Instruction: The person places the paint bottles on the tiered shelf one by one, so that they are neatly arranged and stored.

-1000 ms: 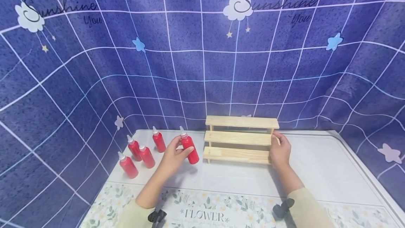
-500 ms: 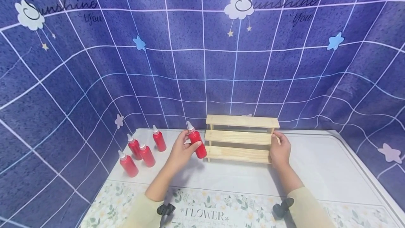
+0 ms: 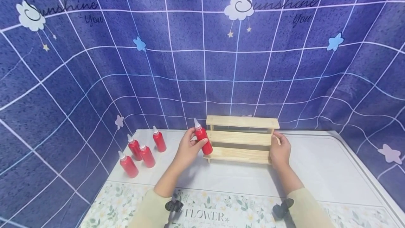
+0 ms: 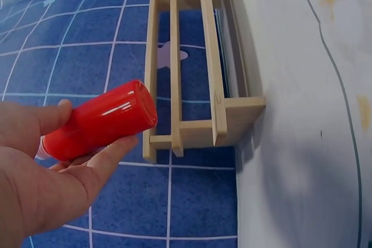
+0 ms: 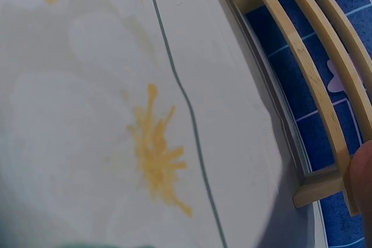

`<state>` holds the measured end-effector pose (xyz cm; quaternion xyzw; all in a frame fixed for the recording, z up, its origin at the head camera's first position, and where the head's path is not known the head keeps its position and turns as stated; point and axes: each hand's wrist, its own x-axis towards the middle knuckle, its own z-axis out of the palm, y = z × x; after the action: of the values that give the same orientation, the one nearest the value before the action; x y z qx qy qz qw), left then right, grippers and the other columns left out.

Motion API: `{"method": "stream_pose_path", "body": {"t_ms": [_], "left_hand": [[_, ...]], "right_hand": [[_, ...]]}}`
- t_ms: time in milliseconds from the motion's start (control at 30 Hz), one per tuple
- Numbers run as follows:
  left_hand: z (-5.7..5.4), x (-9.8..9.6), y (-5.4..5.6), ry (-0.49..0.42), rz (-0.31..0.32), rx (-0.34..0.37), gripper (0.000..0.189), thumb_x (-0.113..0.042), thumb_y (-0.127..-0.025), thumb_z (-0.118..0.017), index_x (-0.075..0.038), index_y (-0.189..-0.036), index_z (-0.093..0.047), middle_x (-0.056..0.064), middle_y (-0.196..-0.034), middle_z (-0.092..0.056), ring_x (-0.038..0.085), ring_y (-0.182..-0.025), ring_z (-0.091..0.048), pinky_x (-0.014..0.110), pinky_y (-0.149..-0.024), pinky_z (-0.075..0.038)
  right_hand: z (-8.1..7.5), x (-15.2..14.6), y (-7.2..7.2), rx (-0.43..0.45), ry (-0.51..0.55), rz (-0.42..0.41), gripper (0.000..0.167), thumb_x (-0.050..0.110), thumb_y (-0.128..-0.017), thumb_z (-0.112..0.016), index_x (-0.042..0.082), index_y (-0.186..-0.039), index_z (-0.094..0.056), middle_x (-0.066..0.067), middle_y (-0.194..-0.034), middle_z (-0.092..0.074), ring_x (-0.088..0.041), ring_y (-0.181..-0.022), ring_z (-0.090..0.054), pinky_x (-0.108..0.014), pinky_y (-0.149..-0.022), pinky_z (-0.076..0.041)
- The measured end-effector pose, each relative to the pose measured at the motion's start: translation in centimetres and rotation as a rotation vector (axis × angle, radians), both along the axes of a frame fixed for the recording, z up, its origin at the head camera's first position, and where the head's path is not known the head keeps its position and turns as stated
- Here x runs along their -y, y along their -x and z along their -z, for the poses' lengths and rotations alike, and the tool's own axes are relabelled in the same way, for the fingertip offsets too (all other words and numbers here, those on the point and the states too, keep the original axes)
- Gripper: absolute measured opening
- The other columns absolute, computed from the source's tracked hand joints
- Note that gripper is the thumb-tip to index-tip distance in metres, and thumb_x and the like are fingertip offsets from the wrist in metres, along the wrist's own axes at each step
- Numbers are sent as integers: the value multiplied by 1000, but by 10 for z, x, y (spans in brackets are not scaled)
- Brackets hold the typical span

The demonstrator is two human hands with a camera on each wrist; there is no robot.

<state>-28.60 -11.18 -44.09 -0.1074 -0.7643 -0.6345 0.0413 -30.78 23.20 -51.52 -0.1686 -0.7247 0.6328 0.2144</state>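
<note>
My left hand (image 3: 190,147) grips a red squeeze bottle (image 3: 204,140) with a pointed whitish cap. The bottle tilts a little, held up in front of the left end of a three-tier wooden shelf (image 3: 240,137). In the left wrist view, the bottle (image 4: 110,119) lies between thumb and fingers, its base towards the shelf (image 4: 216,85). At the shelf's right end, my right hand (image 3: 280,150) holds the side by the middle and lower tiers; its fingertips are partly hidden. The right wrist view shows only a bit of that hand (image 5: 361,172) against the wood (image 5: 317,94).
Several more red bottles stand at the left of the table: a front one (image 3: 129,165), a pair (image 3: 147,157) close behind, and one (image 3: 159,140) farther back. A floral cloth (image 3: 202,207) covers the front. A blue grid curtain (image 3: 190,62) hangs behind.
My left hand has carried the bottle right and slightly upward, from beside the shelf to in front of its left end. My right hand stays on the shelf's right side.
</note>
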Motion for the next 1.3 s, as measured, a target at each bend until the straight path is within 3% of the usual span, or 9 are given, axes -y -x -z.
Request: {"method": "stream_pose_path", "body": {"t_ms": [400, 700, 1067, 1300], "left_hand": [[-3, -18, 7, -14, -6, 8, 57, -9, -98, -73, -2, -149, -47, 24, -146, -60, 43, -123, -71, 53, -105, -60], [1, -27, 16, -57, -7, 6, 58, -6, -96, -74, -3, -147, -48, 21, -147, -60, 42, -125, -70, 51, -100, -63], [7, -36, 22, -55, -15, -18, 57, -5, -96, -73, -3, -147, -48, 22, -152, -56, 43, -129, -67, 52, -107, -59], [11, -42, 26, -62, -37, -45, 55, -4, -96, -74, -3, -145, -50, 22, -147, -58, 41, -132, -65, 51, -113, -55]], "right_hand": [[1, 0, 4, -15, 12, 19, 34, 14, -110, -50, -1, -139, -60, -20, -158, -54, -33, -157, -39, -50, -133, -29], [0, 0, 1, -3, 15, 4, 38, 18, -112, -47, -1, -143, -57, -20, -163, -48, -33, -163, -29, -52, -136, -20], [1, 1, 0, -14, 17, 8, 37, 16, -111, -48, -2, -142, -57, -21, -161, -50, -34, -161, -33, -51, -135, -23], [1, 1, 0, -23, 17, 10, 36, 16, -111, -49, -2, -141, -58, -21, -159, -52, -35, -159, -36, -52, -134, -25]]}}
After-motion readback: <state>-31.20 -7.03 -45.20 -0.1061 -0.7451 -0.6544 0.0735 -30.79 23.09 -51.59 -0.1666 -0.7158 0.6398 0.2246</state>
